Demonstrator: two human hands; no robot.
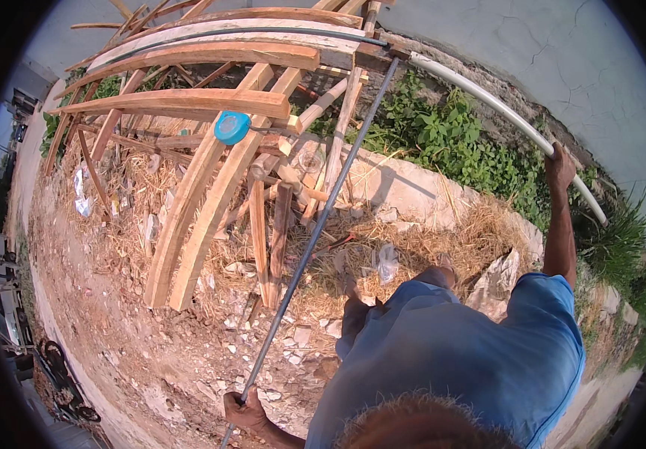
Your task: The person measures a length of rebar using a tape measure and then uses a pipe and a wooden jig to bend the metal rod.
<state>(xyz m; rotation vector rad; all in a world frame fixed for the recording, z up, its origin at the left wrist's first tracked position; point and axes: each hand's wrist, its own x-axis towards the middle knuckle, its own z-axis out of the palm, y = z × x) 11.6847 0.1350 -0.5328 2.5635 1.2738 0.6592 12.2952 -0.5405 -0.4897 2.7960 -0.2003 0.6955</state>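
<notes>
My left hand (245, 411) is closed round the lower end of a long dark grey pole (323, 213), which slants up and away to the right. Its far end comes close to a brownish piece (398, 52) beside the white pipe; whether they touch I cannot tell. At the right, my raised right hand (559, 166) grips the white pipe (488, 97), which curves along the wall. A teal tape measure (232, 128) rests on the timber beams (226, 176), away from both hands.
Stacked timber (211, 54) fills the upper left, with a thin dark rod (263, 31) along it. Green weeds (443, 135) grow by the pale wall (562, 60). Straw and rubble (293, 337) cover the ground. A clear plastic bag (387, 263) lies near my feet.
</notes>
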